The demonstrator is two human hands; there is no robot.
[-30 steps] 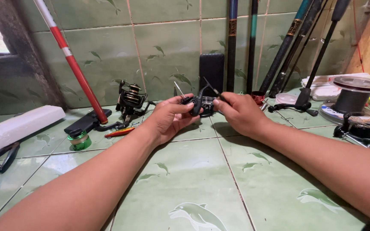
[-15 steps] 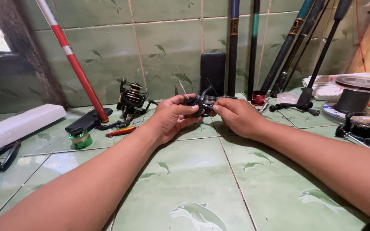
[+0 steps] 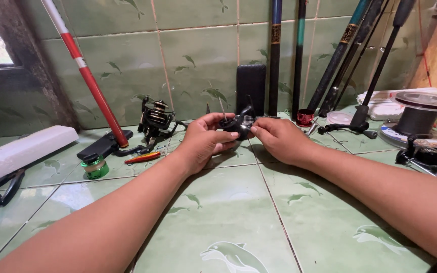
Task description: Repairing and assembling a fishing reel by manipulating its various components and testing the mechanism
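Observation:
Both my hands meet over the green tiled floor (image 3: pixel 228 212) near the wall. My left hand (image 3: pixel 203 139) cups a small black fishing reel part (image 3: pixel 238 124) from the left, fingers wrapped around it. My right hand (image 3: pixel 279 139) pinches the same part from the right with thumb and fingertips. A thin wire arm sticks up out of the part. Much of the part is hidden behind my fingers.
A black spinning reel (image 3: pixel 156 119) stands left of my hands beside a red-and-white rod (image 3: pixel 84 76), a small green spool (image 3: pixel 95 167) and an orange lure (image 3: pixel 142 157). Several dark rods (image 3: pixel 275 55) lean on the wall. Line spools (image 3: pixel 421 114) and another reel (image 3: pixel 428 151) sit right. Pliers (image 3: pixel 1 194) lie far left.
My hands have stayed together on the reel part, shifting it slightly. The view has drifted a little.

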